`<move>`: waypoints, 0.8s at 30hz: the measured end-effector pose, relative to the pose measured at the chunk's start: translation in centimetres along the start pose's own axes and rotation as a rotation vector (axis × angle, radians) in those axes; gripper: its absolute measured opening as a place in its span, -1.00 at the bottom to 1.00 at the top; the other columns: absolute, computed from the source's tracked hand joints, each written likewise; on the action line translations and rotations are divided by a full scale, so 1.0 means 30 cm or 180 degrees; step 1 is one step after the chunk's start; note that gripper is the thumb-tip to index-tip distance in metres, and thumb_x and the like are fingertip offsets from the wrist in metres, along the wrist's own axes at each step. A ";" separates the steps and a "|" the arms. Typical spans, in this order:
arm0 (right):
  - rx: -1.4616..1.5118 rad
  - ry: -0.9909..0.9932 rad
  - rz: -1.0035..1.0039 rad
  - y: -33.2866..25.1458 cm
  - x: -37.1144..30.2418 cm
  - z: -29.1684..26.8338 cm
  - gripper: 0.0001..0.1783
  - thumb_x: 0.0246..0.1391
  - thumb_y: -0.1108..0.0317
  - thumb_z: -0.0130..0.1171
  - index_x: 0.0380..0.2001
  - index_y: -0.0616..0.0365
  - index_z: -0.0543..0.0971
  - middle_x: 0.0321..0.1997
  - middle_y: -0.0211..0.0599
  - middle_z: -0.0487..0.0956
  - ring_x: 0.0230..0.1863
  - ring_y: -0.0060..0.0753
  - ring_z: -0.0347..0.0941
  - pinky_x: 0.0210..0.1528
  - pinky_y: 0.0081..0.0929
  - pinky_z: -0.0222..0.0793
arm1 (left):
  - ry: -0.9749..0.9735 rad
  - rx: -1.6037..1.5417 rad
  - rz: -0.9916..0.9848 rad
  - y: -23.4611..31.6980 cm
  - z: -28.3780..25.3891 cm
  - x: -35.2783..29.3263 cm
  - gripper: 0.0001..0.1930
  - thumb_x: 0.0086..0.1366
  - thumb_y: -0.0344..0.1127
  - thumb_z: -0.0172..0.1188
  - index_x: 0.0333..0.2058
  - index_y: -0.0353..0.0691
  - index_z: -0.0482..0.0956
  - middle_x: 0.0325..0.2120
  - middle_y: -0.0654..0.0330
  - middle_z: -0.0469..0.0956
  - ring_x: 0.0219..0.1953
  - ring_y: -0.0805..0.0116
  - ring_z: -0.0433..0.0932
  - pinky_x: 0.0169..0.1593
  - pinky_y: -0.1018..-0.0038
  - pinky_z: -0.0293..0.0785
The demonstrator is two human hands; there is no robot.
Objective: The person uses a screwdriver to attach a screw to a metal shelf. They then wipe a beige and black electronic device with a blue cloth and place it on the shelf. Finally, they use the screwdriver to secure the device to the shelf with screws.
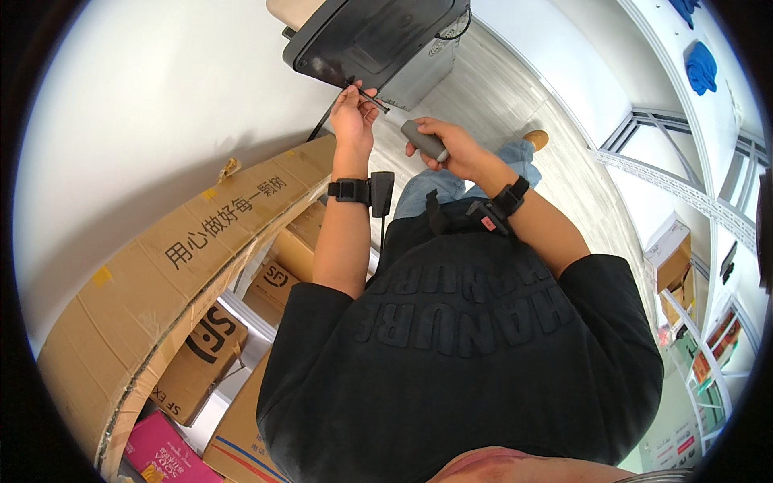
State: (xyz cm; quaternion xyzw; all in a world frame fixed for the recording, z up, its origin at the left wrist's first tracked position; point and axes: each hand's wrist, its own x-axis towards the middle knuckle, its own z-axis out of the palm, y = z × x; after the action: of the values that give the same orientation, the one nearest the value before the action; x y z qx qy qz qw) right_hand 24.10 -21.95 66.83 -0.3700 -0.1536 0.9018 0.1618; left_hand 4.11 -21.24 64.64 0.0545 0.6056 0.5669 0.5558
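My left hand (352, 117) is raised against the lower edge of a black-cased machine (378, 40). Its fingertips pinch a thin black rod (373, 100), which slants down to the right and ends in a wider tip. What the rod's upper end meets at the casing is too small to make out. Just right of it, my right hand (463, 151) is closed around the thick grey handle (424, 140) of a tool like a screwdriver. A pale, blurred front part of this tool points toward the rod's lower end, with a small gap visible between them.
A long cardboard box (193, 217) leans along the white wall at left, with smaller cartons (201, 362) and a pink box (169, 451) beneath it. A black cable (322, 121) hangs beside the machine. White shelving (676, 173) runs along the right.
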 end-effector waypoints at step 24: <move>-0.2204 0.0297 -0.0493 0.032 0.061 0.005 -0.40 -0.15 0.37 0.37 -0.04 0.11 0.29 -0.39 -0.38 0.43 -0.37 -0.57 0.33 -0.43 -0.55 0.25 | 0.0230 -0.0432 0.0089 -0.049 0.006 -0.003 -0.82 0.25 -0.38 0.23 -0.21 -0.15 0.43 -0.47 0.26 0.50 -0.52 0.43 0.49 -0.42 0.58 0.50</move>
State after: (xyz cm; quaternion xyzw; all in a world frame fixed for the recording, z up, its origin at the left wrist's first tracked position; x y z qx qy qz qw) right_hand 22.60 -22.09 65.42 -0.4310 -0.4701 0.7635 0.1015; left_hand 5.10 -21.71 63.64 0.0046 0.5846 0.6160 0.5280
